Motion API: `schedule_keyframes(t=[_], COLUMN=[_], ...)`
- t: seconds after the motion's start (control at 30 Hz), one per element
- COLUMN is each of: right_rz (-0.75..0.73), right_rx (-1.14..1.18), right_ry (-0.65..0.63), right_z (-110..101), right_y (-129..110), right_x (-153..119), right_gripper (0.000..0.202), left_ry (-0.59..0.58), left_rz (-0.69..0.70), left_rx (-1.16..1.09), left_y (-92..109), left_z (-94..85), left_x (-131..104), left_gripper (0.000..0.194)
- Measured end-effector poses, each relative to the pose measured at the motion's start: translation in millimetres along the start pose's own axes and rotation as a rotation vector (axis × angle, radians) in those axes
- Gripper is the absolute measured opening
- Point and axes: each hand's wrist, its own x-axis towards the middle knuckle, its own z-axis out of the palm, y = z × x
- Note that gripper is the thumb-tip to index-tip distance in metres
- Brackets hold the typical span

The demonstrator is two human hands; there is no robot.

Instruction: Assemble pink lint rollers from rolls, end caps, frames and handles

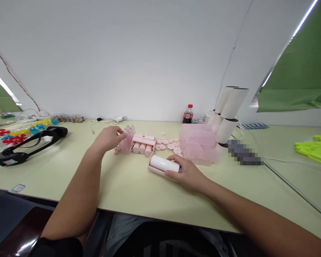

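My right hand [186,172] grips one end of a pale pink plastic roller holder [156,170], a trough-shaped frame lying tilted on the table. A smooth white roll [164,164] sits inside it. My left hand [111,138] reaches to a cluster of small translucent pink plastic pieces [127,142], its thumb and forefinger bent and apart at the cluster's edge. The other fingers are partly hidden. Just right of that cluster, several pink cylinders [142,147] lie side by side with a pink frame [144,138] behind them. Flat pink discs [170,146] are scattered beyond the holder.
Stacked translucent pink trays [199,142] stand right of the discs, beside tall white cardboard tubes [234,103]. A cola bottle [188,114] is near the wall. A black strapped headset [32,144] lies left; yellow-green parts [314,148] and a cable [296,187] lie right.
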Motion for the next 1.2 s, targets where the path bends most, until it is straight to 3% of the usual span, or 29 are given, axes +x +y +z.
schedule_keyframes(t=[0.2,0.37,0.5,0.6,0.77,0.9,1.03,1.13,1.2], right_rz=[0.068,0.049,-0.015,-0.085,-0.231,-0.367,-0.594,-0.726,-0.700], right_rx=[-0.042,-0.107,-0.147,-0.105,0.020,0.111,0.117,0.138,0.165], right_ry=[0.008,0.088,0.154,0.224,0.210,0.173,0.256,0.305,0.308], right_z=[-2.7,-4.6,-5.1,-5.4,-1.5,3.1,1.2,-3.0,-5.0], right_y=[3.7,8.8,6.7,3.3,5.4,9.8,8.1,5.1,3.4], right_x=[3.5,6.8,5.5,2.3,0.1,0.0,-4.6,-8.9,-10.7], right_gripper=[0.033,0.033,0.035,0.031,0.031,0.044,0.047,0.036,0.030], left_ry=[-0.102,-0.076,-0.039,-0.062,-0.250,-0.519,-0.803,-0.863,-0.867], left_rz=[0.037,0.075,0.083,0.115,0.266,0.298,0.228,0.204,0.246], left_rx=[0.049,0.074,-0.084,-0.338,-0.929,-1.231,-1.239,-1.206,-1.100], left_y=[-3.5,-3.2,-5.2,-6.0,4.1,28.2,55.3,66.0,64.8], left_z=[8.1,7.7,0.5,-9.0,-8.9,20.2,57.8,71.9,68.7], left_x=[1.8,2.8,-0.4,-7.0,-16.4,-21.8,-32.4,-39.1,-39.9], left_gripper=[0.030,0.017,0.022,0.022,0.028,0.037,0.041,0.041,0.040])
